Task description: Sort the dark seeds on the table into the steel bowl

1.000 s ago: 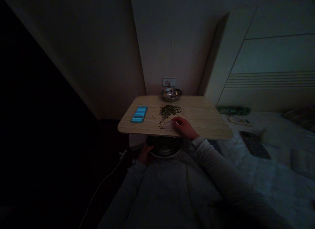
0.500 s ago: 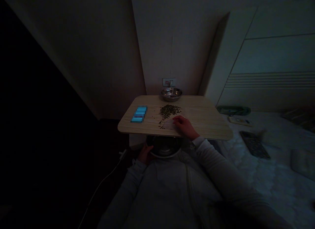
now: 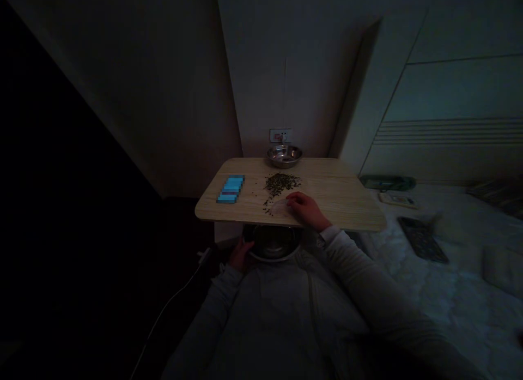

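My right hand [image 3: 306,210] rests low over the front of the small table, fingers closed at the edge of a thin, pale, see-through flat piece [image 3: 279,207]. Its kind is hard to make out in the dim light. Just beyond lies a loose heap of small dark green grains [image 3: 281,182], with some strays trailing toward the flat piece. Below the table's front edge, my left hand [image 3: 241,254] grips the left rim of a large metal bowl [image 3: 274,255] held at my lap. The table hides the bowl's far side.
A smaller steel bowl [image 3: 285,157] stands at the back of the wooden table [image 3: 343,194], below a wall socket [image 3: 280,135]. A lit phone [image 3: 231,189] lies on the left. To the right is a bed [image 3: 408,293] with a dark flat object [image 3: 422,239]. A white cable [image 3: 163,309] hangs at left.
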Available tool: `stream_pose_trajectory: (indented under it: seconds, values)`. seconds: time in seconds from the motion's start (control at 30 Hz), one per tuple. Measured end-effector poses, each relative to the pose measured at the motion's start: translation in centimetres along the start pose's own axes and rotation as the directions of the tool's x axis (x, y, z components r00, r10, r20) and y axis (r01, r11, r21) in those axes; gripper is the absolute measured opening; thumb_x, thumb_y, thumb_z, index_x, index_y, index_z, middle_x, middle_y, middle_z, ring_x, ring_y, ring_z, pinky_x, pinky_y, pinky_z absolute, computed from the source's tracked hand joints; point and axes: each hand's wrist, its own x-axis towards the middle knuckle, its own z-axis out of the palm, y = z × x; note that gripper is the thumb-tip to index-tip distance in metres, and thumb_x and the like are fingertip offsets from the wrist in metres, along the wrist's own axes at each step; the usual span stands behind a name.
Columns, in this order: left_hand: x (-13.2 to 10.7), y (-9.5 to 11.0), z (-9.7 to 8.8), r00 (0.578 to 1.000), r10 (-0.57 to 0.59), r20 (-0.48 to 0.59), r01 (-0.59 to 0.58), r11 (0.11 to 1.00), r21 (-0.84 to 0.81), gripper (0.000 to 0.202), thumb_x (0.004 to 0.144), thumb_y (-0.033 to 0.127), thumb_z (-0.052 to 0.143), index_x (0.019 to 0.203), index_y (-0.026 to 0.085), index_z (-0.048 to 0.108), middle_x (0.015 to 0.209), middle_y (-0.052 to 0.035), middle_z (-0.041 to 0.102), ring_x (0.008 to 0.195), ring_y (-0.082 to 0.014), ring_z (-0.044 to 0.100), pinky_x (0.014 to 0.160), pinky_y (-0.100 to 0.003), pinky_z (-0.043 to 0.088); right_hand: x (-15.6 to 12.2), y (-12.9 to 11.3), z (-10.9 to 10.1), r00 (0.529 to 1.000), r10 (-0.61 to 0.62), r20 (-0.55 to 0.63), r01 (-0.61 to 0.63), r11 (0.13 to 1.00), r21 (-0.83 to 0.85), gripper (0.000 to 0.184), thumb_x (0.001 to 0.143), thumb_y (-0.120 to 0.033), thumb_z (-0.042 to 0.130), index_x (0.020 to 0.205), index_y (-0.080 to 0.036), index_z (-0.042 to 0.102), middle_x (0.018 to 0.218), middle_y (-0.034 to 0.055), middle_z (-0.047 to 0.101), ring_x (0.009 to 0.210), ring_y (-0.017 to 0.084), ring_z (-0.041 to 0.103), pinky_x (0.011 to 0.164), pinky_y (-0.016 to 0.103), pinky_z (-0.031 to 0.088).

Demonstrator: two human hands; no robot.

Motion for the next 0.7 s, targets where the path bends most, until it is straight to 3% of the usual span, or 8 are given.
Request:
stream_pose_trajectory:
  seconds: [0.17, 0.43, 0.7]
  values:
    - [0.3, 0.1, -0.8, 0.999, 0.040, -0.032, -0.040, 0.999, 0.007, 0.042, 0.055, 0.016, 0.081, 0.096, 0.024, 0.071, 0.102, -0.0063, 0.076, 0.122, -0.0310, 0.062, 0.100, -0.041, 0.052, 0.0, 0.1, 0.1, 1.000, -0.005, -0.007, 0.005, 1.000, 0.009, 0.024, 0.069, -0.033, 0.059, 0.088, -0.020, 0.066, 0.076, 0.0014, 0.066, 0.073, 0.019, 0.058, 0.075, 0.034, 0.046]
    - [-0.2, 0.1, 0.6, 0.999, -0.034, -0.036, 0.032, 0.999, -0.035, 0.045, 0.059, 0.024, 0.080, 0.103, 0.024, 0.069, 0.095, -0.0030, 0.077, 0.107, -0.0284, 0.069, 0.092, -0.040, 0.055, 0.0, 0.1, 0.1, 1.000, -0.004, -0.025, 0.003, 1.000, -0.026, 0.022, 0.069, -0.030, 0.060, 0.087, -0.020, 0.067, 0.076, 0.0015, 0.067, 0.074, 0.019, 0.060, 0.077, 0.036, 0.048]
    - [0.0, 0.5, -0.4, 0.998, 0.057, 0.036, -0.060, 0.996, 0.061, 0.033, 0.053, 0.019, 0.085, 0.082, 0.024, 0.071, 0.100, -0.0053, 0.077, 0.118, -0.0312, 0.065, 0.098, -0.041, 0.054, 0.2, 0.4, 0.0, 0.996, -0.018, -0.083, 0.017, 1.000, -0.009, 0.021, 0.068, -0.028, 0.061, 0.086, -0.019, 0.068, 0.077, 0.0019, 0.069, 0.077, 0.020, 0.062, 0.080, 0.037, 0.050]
